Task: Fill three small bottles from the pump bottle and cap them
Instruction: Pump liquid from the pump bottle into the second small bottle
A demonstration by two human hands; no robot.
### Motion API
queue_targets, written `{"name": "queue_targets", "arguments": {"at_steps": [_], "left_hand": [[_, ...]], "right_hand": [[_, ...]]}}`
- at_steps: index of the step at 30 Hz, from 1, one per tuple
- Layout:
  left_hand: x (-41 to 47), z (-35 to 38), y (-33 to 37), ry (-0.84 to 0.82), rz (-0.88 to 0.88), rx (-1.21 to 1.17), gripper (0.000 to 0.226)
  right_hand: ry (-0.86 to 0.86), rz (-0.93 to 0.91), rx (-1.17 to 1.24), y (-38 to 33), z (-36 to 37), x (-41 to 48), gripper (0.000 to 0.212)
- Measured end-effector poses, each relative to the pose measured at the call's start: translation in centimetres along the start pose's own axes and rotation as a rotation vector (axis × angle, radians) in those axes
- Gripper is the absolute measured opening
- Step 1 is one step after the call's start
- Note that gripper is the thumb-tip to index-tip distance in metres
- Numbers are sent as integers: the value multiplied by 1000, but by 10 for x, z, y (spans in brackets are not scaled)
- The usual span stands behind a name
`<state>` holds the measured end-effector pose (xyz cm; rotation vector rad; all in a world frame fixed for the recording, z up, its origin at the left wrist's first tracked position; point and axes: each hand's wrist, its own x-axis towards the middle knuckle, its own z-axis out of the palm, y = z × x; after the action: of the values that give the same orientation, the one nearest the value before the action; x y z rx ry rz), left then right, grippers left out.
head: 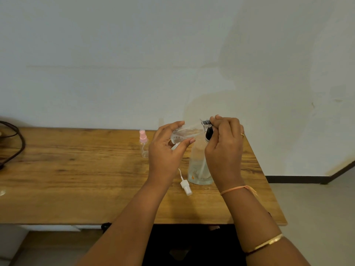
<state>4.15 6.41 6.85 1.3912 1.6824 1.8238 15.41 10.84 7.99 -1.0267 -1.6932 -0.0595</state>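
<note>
Head view: both hands raised over the far right part of the tabletop (76, 189).
Small bottle (182, 134): clear, held in the air and tipped almost sideways, its right end up beside the pump head (207, 123).
Left hand (167, 148): thumb and fingers curled round the small bottle.
Pump bottle (198, 167): clear, upright on the tabletop between the two wrists, a little liquid at its base.
Right hand (224, 146): fingertips bunched and pinching the black pump head.
Spray cap (186, 186): white with a thin tube, lying loose on the tabletop just near-left of the pump bottle.
Pink bottle (144, 144): small, clear, pink top on, standing left of the left hand.
Right arm: ring (242, 134), orange thread (237, 189) at the wrist, gold bangle (265, 244) nearer.
Cable (18, 144): dark loop at the tabletop's far left.
Wall (172, 54): pale, behind the tabletop.
</note>
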Motion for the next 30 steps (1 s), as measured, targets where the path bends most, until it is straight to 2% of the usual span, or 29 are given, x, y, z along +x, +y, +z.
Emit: {"name": "queue_targets", "arguments": {"at_steps": [8, 18, 23, 30], "left_hand": [[0, 0, 6, 16, 27, -43, 41], [-1, 1, 5, 12, 18, -52, 42], [-3, 0, 0, -9, 15, -3, 41], [-2, 0, 4, 7, 23, 14, 42]], "right_hand": [[7, 77, 110, -9, -7, 3, 22], [4, 63, 44, -5, -5, 3, 21], [-39, 38, 37, 2, 1, 0, 30], [-17, 42, 38, -8, -8, 3, 24]]}}
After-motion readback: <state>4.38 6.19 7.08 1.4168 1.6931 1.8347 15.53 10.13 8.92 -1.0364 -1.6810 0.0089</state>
